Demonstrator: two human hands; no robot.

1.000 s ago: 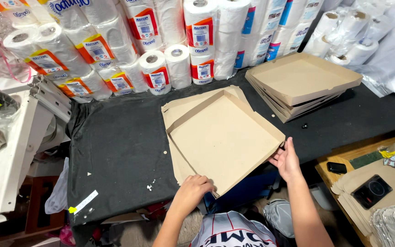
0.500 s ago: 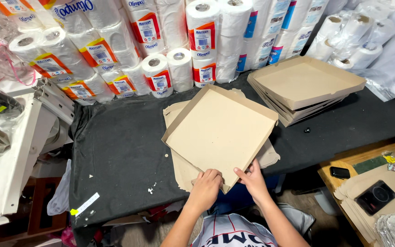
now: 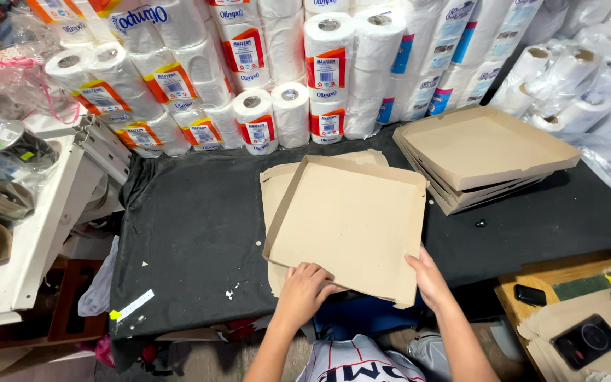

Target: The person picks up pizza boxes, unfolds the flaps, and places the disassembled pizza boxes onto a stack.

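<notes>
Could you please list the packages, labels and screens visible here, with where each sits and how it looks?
Paper roll packs: stacked behind the table, white, clear-wrapped.
Roll labels: on those rolls, orange-and-white rectangles.
Blue-printed packs: back right, white.
Phone: right-hand wooden surface, small dark rectangle.
Dark device: lower right, black square.

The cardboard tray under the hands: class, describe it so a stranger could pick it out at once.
Start at the black-covered table below the wall of paper rolls. At its near edge, the left hand and right hand grip a shallow brown cardboard tray. Unlike the stack of trays to its right, it lies singly on flat sheets.
</notes>
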